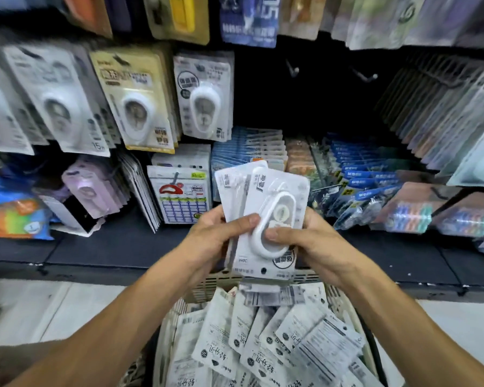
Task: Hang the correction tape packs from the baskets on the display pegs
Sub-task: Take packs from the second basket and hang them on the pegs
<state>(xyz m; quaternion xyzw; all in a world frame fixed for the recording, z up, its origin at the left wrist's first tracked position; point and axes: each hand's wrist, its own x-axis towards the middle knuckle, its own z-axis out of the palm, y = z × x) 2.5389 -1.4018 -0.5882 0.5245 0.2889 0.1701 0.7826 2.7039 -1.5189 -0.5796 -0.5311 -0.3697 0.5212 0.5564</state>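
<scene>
A small fanned stack of white correction tape packs [263,208] is held upright in front of the shelf, above the basket. The left hand [221,236] grips the stack's left edge, thumb pressed on the front pack; the right hand [305,241] grips the right side, thumb on the white oval dispenser blister. How many packs are in the stack is hard to tell, since the front one covers most of the others.

Below, a pale slatted basket [215,283] is heaped with more packs [263,344] lying mostly back-side up; its lower part is cut off by the frame edge and partly hidden by the forearms.

Behind the hands, two bare pegs [292,69] stick out of the dark back panel. To their left hang similar packs [203,96], blurred by motion. Other hanging goods at right and top are too smeared to read. Boxed and bagged stationery stands on the dark shelf [118,241].
</scene>
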